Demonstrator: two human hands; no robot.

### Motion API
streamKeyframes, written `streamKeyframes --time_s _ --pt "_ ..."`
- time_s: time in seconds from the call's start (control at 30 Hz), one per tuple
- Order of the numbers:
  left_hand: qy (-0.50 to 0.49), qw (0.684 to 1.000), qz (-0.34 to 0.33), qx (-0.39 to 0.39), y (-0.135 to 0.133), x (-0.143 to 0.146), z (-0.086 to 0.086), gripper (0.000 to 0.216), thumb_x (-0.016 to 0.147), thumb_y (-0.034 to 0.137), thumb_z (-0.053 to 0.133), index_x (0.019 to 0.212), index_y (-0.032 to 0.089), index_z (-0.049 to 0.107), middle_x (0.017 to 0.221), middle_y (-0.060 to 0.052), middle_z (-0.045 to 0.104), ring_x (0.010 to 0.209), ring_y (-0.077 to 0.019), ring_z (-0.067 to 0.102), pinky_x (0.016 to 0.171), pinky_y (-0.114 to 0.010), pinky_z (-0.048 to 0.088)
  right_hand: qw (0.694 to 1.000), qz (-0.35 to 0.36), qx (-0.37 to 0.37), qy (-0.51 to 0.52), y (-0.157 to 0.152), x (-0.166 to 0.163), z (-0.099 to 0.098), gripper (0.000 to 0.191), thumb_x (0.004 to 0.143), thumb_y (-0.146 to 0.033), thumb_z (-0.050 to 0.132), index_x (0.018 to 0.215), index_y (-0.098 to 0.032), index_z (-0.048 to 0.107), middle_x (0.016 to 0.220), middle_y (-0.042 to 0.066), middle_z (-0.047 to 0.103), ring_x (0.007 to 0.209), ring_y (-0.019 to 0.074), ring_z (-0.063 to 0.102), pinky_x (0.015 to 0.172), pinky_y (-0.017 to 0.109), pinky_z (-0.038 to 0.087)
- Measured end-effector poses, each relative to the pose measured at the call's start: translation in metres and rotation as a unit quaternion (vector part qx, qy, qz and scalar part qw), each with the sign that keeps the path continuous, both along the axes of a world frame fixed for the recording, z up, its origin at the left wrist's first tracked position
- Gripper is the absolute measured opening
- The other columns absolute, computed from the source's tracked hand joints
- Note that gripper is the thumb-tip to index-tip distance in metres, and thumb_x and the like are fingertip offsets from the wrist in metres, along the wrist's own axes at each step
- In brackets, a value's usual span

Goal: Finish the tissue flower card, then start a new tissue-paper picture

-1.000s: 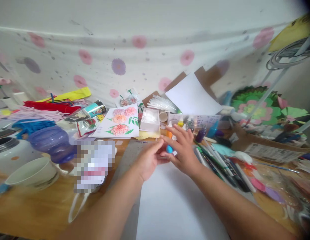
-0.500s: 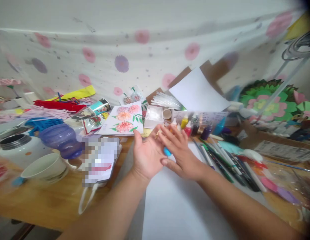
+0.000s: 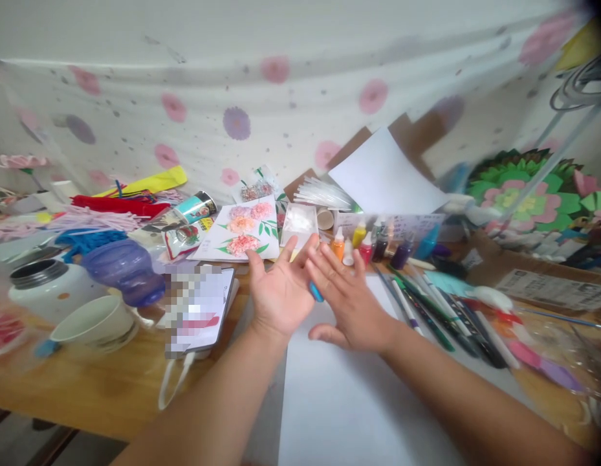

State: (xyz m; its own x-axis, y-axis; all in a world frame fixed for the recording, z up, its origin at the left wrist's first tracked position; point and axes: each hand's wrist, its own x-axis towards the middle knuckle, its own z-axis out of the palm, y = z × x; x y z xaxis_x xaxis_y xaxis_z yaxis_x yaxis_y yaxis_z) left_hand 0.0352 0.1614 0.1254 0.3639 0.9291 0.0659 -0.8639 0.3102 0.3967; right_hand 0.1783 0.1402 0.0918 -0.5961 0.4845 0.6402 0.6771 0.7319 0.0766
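Observation:
Over the white paper (image 3: 339, 401), my left hand (image 3: 278, 291) is open, palm up, fingers stretched out. My right hand (image 3: 351, 304) lies flat across the left fingers, its own fingers straight and its thumb held away. Between the two hands shows the end of a small blue clay-like piece (image 3: 316, 292), longish and smooth; the rest of it is hidden under the right fingers. Neither hand wraps its fingers round it. Behind the hands stand small paint bottles, among them a yellow bottle (image 3: 359, 231) and a red one (image 3: 365, 248).
Left of the paper lie a charging phone (image 3: 215, 310), a pale bowl (image 3: 94, 323), a white jar (image 3: 52, 298) and a purple cup (image 3: 128, 275). Several markers (image 3: 440, 310) lie to the right. Behind is a flower picture card (image 3: 210, 226), and at far right a cardboard box (image 3: 547, 278).
My right hand has slid a little over the left, its thumb now farther from the left palm. The blue piece has shifted slightly left and looks longer and thinner. The view has moved slightly.

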Motion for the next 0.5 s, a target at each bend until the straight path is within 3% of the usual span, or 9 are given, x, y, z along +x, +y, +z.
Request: streamKeyframes --time_s 0.2,0.37,0.5 --pt "-0.006 0.999 0.008 0.033 0.003 0.000 -0.003 0.088 0.081 0.077 0.029 0.145 0.018 0.023 0.142 -0.021 0.042 0.128 -0.0298 0.047 0.104 -0.043 0.037 0.995 0.085 0.017 -0.051 -0.014 -0.017 0.001 0.096 0.083 -0.074 0.034 0.150 -0.011 0.007 0.153 0.011 0.029 0.145 0.0271 0.011 0.112 0.058 -0.013" --pt "0.004 1.000 -0.012 0.007 -0.001 0.003 0.000 0.082 0.081 0.077 0.028 0.140 0.020 0.036 0.141 -0.017 0.046 0.128 -0.0326 0.046 0.104 -0.049 0.036 1.000 -0.013 0.000 0.007 -0.001 -0.002 -0.001 0.097 0.082 -0.074 0.033 0.151 -0.012 0.003 0.154 0.015 0.023 0.145 0.0293 0.011 0.110 0.060 -0.013" --pt "0.011 1.000 -0.006 0.024 -0.001 0.004 -0.002 0.086 0.081 0.078 0.026 0.145 0.020 0.027 0.142 -0.016 0.045 0.130 -0.0297 0.045 0.109 -0.046 0.030 0.999 0.038 0.007 -0.021 -0.012 -0.015 0.000 0.099 0.081 -0.077 0.029 0.150 -0.009 0.009 0.154 0.014 0.021 0.145 0.0279 0.007 0.110 0.059 -0.013"
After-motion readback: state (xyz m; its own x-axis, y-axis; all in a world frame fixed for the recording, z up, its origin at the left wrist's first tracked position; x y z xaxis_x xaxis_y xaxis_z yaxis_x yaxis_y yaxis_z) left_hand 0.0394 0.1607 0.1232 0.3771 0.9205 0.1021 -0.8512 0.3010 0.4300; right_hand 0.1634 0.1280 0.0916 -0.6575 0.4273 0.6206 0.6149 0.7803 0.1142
